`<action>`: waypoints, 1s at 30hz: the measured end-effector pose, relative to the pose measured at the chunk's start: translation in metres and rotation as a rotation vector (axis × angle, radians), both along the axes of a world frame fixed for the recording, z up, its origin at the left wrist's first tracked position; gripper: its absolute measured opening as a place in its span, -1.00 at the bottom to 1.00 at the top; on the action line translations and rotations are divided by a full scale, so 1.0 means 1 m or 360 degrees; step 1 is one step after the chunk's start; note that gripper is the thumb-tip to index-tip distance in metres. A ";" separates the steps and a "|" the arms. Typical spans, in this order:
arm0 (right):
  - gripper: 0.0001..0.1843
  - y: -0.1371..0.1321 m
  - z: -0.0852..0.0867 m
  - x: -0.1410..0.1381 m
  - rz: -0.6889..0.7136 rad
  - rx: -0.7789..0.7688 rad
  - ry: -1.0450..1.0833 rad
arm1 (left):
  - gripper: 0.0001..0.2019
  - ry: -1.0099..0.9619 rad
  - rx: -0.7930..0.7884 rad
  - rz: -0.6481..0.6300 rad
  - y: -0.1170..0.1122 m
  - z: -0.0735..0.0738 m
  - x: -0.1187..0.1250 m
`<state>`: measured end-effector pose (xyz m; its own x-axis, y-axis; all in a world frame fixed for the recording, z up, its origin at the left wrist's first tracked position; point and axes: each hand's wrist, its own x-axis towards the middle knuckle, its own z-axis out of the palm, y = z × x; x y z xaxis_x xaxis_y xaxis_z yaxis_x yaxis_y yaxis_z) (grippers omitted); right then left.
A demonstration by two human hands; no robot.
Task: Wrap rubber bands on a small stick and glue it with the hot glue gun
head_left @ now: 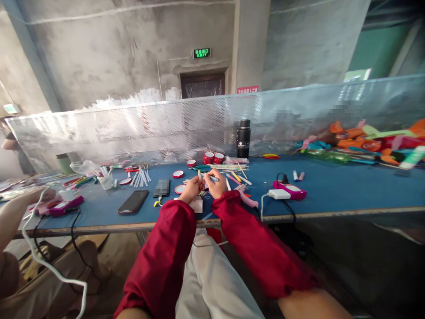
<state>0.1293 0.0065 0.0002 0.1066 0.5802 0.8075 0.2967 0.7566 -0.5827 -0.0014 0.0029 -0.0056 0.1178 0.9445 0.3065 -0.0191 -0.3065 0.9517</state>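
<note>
Both my arms wear red sleeves and meet over the near edge of the blue table (332, 190). My left hand (191, 189) is closed, pinching a small pale stick upright between thumb and fingers. My right hand (215, 184) is closed too, gripping a thin stick (212, 178) that points left toward the other hand. The two hands almost touch. A small white pad (196, 204) lies under them on the table.
A black phone (133, 201), a pink glue gun (247, 199), a white charger on a pink device (287, 191), red-and-white round caps (213, 157), loose sticks (141, 177) and a black flask (243, 138) lie about. Colourful toys (365, 141) pile at right. Another person's arm (16, 212) is at left.
</note>
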 end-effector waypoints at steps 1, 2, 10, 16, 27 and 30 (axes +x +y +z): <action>-0.78 0.000 0.000 0.000 0.0004 0.0002 0.0000 | -0.74 -0.0007 -0.0004 0.0007 0.000 0.000 0.000; -0.78 -0.001 0.000 0.000 0.0011 0.0005 0.0005 | -0.75 -0.0015 -0.0010 0.0015 0.000 0.000 0.000; -0.78 -0.005 0.003 0.001 0.0019 -0.0006 -0.0030 | -0.73 -0.0010 0.0011 0.0023 -0.003 0.002 0.000; -0.80 -0.003 0.001 0.000 0.0013 0.0025 0.0035 | -0.76 -0.0001 -0.0006 0.0042 0.000 0.000 0.000; -0.83 -0.009 0.003 -0.003 0.0319 -0.0130 0.0199 | -0.70 -0.0009 0.0006 0.0106 -0.001 0.001 -0.001; -0.87 -0.008 0.002 -0.004 0.0357 -0.0198 0.0292 | -0.72 -0.0001 -0.0003 0.0105 -0.001 0.001 -0.001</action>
<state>0.1250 -0.0018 0.0018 0.1023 0.6988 0.7079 0.0115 0.7108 -0.7033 -0.0029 0.0020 -0.0045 0.0548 0.9508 0.3049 0.0003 -0.3053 0.9522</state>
